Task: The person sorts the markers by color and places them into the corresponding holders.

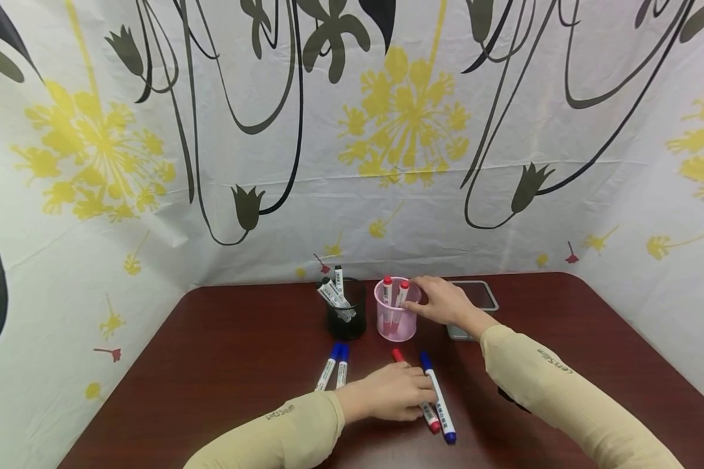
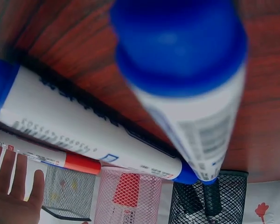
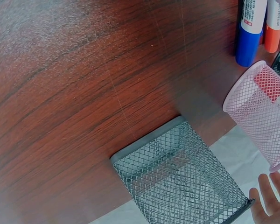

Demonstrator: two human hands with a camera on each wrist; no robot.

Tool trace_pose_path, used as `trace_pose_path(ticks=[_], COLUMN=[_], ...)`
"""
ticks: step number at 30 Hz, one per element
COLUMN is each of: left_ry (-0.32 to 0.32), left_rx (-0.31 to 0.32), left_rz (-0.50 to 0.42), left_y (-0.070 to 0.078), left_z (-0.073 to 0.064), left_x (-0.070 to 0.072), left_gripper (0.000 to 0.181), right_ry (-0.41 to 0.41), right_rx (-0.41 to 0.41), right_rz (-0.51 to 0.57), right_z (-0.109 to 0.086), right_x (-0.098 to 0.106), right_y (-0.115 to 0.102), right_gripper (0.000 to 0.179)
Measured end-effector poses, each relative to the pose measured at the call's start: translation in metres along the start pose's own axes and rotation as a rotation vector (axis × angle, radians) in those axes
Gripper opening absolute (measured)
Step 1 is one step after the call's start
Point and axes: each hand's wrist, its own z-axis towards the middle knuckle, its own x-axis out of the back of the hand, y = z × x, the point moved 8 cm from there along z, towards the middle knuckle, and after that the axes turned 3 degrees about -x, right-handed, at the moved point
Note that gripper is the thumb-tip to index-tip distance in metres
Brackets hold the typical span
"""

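Note:
My left hand (image 1: 390, 391) reaches over a red marker (image 1: 431, 420) on the table, its fingers across the barrel. The left wrist view has that hand (image 2: 14, 186) with its thumb side at the red marker's (image 2: 79, 162) barrel and the other fingers spread below. A blue marker (image 1: 442, 407) lies right beside it. My right hand (image 1: 442, 299) is at the pink mesh cup (image 1: 396, 326), thumb and forefinger at its rim. In the right wrist view this hand's fingers (image 3: 269, 193) look straight and apart. Two red-capped markers (image 1: 387, 293) stand inside the cup.
A black mesh cup (image 1: 347, 326) with several black-capped markers stands left of the pink one. Behind my right forearm is a grey mesh holder (image 1: 484, 293), partly hidden. Two blue-capped markers (image 1: 327, 371) lie left, near my left wrist. A patterned cloth (image 1: 305, 228) hangs behind the table.

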Motion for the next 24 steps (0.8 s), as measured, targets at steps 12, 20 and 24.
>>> trace_pose_path(ticks=[12, 20, 24], left_ry=[-0.007, 0.000, 0.016], left_rx=[-0.036, -0.068, -0.076], left_rz=[0.094, 0.166, 0.146], left_y=[0.006, 0.010, 0.009], left_z=[0.000, -0.004, -0.005], left_x=[-0.003, 0.003, 0.009], left_gripper=[0.021, 0.021, 0.022], right_ry=[-0.001, -0.009, -0.008], right_rx=[-0.012, -0.016, -0.016], right_rz=[0.002, 0.006, 0.004], right_z=[0.000, 0.000, 0.000], right_x=[0.000, -0.001, 0.000], right_y=[0.001, 0.001, 0.001], right_gripper=[0.056, 0.056, 0.056])
